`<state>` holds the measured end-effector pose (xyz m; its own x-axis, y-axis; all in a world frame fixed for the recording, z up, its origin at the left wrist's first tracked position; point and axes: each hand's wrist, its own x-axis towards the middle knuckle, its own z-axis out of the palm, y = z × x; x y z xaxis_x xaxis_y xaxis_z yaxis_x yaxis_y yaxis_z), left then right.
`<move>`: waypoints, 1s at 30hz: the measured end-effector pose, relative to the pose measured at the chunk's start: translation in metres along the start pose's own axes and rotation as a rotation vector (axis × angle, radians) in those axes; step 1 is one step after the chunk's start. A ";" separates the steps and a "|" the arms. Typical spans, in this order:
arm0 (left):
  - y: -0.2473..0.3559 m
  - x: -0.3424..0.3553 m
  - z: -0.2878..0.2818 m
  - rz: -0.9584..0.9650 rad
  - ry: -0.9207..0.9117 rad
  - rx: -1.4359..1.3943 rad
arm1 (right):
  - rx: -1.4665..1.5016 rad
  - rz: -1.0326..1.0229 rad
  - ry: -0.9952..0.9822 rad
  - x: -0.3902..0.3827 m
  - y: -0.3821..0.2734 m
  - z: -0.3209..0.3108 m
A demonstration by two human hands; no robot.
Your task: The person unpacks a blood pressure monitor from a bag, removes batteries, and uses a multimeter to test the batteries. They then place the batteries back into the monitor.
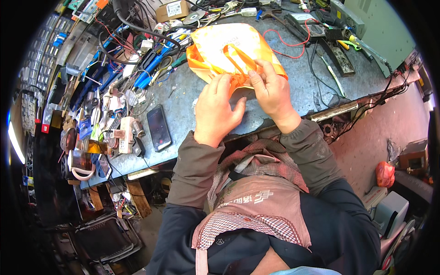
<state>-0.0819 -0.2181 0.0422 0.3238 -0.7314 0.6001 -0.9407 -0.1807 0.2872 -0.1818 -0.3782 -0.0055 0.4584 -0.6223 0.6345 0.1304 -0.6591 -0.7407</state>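
Both hands (214,110) (275,96) touch an orange bag (254,39), grip unclear.

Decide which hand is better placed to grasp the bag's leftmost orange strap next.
Probably the left hand: its fingertips are nearer that strap, while the right hand is at the bag's right side.

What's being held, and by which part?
Soft orange-and-white bag, apparently pinched at its bunched near edge by the right hand; the left hand touches that edge too, grip unclear.
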 end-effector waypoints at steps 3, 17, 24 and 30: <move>-0.006 0.000 0.005 0.005 -0.033 0.007 | 0.242 -0.010 0.003 0.001 -0.007 -0.002; -0.019 0.021 -0.014 -0.248 -0.163 0.094 | 1.093 0.670 -0.010 0.076 -0.025 -0.011; -0.044 -0.012 -0.036 -0.165 -0.209 0.225 | 1.416 0.774 0.383 0.142 0.006 -0.039; -0.029 -0.031 -0.041 -0.042 0.078 0.260 | 1.533 0.347 -0.023 0.125 -0.058 -0.049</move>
<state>-0.0602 -0.1633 0.0458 0.3602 -0.6686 0.6505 -0.9176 -0.3796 0.1180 -0.1752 -0.4383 0.1271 0.6651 -0.6310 0.3994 0.7468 0.5573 -0.3629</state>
